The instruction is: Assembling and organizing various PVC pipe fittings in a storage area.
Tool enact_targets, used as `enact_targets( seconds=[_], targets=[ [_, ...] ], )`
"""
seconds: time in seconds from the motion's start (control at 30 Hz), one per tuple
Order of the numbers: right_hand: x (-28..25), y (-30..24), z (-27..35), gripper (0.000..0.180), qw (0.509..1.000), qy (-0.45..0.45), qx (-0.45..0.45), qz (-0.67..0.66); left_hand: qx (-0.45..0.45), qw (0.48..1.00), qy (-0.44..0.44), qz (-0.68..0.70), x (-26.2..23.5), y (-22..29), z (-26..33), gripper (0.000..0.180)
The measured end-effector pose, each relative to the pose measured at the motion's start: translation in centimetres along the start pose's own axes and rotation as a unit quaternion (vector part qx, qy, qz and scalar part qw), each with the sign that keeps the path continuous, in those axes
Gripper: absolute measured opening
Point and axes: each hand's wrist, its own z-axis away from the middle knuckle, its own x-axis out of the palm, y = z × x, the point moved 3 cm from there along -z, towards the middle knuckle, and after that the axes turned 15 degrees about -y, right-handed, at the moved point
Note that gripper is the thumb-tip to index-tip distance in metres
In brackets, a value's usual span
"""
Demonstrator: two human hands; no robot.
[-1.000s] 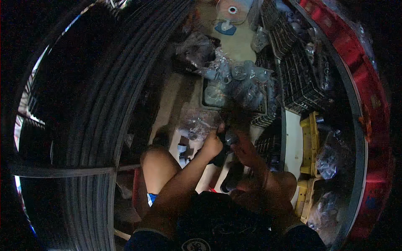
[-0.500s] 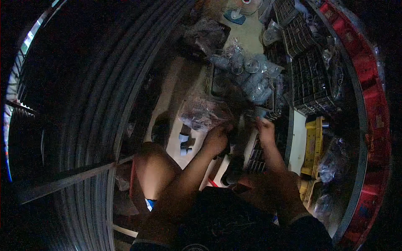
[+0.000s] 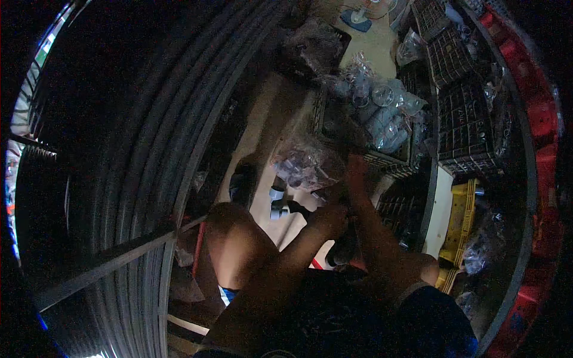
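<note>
My left hand [image 3: 329, 218] is curled in a loose fist above my lap, next to a dark object I cannot make out. My right hand [image 3: 357, 168] is stretched farther forward, at the edge of a clear plastic bag of grey pipe fittings [image 3: 301, 164] lying on the floor. Its fingers are lost in shadow. Just beyond it stands a dark crate [image 3: 391, 160] piled with more clear bags of round fittings [image 3: 379, 113]. A few loose pale fittings [image 3: 277, 201] lie on the floor near my left knee [image 3: 236, 238].
Big coils of black pipe [image 3: 149, 149] fill the left side, crossed by a metal bar [image 3: 113, 256]. Stacked black crates [image 3: 465, 119], a yellow crate [image 3: 461, 218] and red bins [image 3: 540, 155] line the right. A small fan [image 3: 358, 15] sits far ahead on the floor.
My right hand has left my left hand and reached forward to the bag by the crate. My left hand stays near my lap. The view has tipped downward.
</note>
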Motion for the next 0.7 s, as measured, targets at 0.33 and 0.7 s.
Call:
enact_targets(
  seconds=[0.33, 0.7],
  targets=[
    [4.2, -1.3, 14.0, 0.035, 0.966, 0.106, 0.025, 0.234, -0.090, 0.995, 0.008, 0.043, -3.7, 5.6, 4.3, 0.033],
    [0.7, 0.1, 7.6, 0.033, 0.928, 0.192, 0.291, -0.131, -0.197, 0.944, 0.110, 0.239, -3.9, 0.2, 2.4, 0.035]
  ],
)
